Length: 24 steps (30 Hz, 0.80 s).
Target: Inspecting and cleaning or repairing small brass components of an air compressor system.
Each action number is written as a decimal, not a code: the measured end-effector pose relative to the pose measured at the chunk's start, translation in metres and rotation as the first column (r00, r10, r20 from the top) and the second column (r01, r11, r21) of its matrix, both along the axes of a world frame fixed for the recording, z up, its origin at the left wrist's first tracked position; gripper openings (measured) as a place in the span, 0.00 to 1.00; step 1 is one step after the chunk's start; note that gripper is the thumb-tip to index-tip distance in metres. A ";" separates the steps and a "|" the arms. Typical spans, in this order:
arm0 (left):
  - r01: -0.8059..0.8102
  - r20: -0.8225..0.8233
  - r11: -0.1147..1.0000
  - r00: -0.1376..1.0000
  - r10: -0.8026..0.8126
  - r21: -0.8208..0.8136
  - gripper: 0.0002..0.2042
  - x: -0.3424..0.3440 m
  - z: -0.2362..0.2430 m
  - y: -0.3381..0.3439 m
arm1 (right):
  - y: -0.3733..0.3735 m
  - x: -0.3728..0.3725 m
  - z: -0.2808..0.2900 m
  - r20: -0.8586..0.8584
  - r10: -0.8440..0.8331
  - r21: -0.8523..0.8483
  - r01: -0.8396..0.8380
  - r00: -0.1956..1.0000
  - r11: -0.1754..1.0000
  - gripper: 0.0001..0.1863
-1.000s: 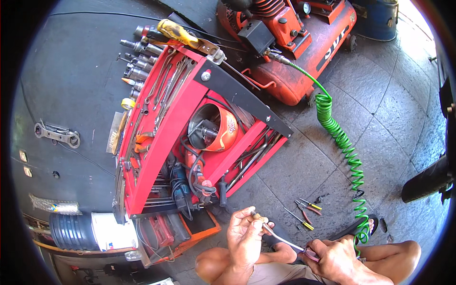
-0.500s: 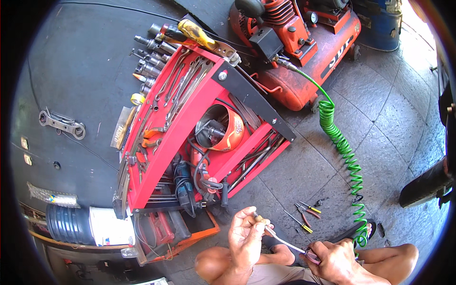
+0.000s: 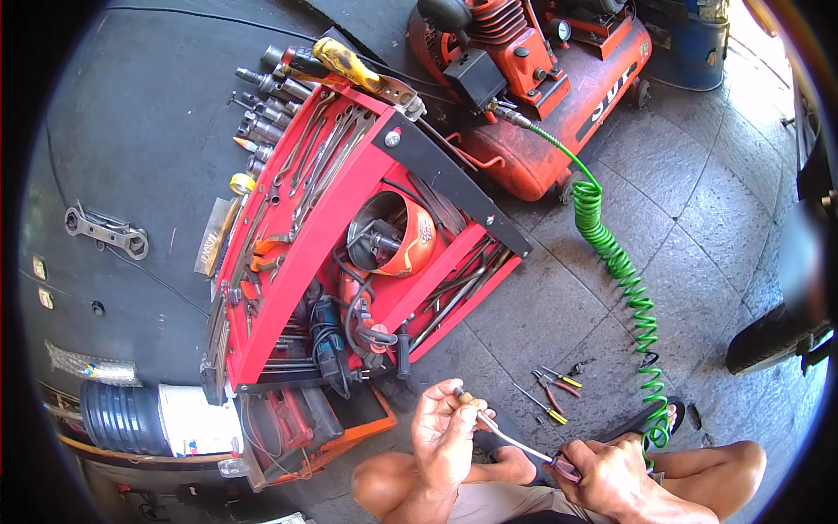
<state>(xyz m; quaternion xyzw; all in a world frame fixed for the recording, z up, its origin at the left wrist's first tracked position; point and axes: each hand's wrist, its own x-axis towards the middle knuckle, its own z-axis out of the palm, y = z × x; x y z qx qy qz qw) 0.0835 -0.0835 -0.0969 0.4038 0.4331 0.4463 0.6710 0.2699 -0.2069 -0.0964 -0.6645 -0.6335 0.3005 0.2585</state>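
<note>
My right hand [image 3: 602,479] is closed round the handle of an air blow gun, whose reddish-purple body [image 3: 566,470] shows at the fingers. Its thin, bent silver nozzle [image 3: 517,443] reaches up and left toward my left hand [image 3: 445,437]. Between thumb and fingers, my left hand pinches a small cylindrical metal part [image 3: 463,396] at the nozzle's tip. Whether the nozzle sits inside that part or only touches it, I cannot tell. A green coiled air hose [image 3: 618,262] runs down beside my right wrist; its lower end is hidden.
A red tool cart [image 3: 301,253] holds spanners, drills and an orange pot [image 3: 415,240]. Behind it stands a red air compressor [image 3: 559,113]. Screwdrivers [image 3: 556,417] and pliers [image 3: 559,384] lie on the tiled floor ahead of my feet. A black tyre [image 3: 768,345] is at right.
The whole view has shifted slightly, moving the scene left. Both hands keep their grips, with the nozzle's tip still at the small metal part.
</note>
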 end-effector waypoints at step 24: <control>-0.060 0.048 0.996 0.997 0.063 -0.066 0.14 0.008 -0.008 0.000 | 0.003 0.001 0.006 0.004 -0.009 -0.128 0.009 1.000 0.992 0.10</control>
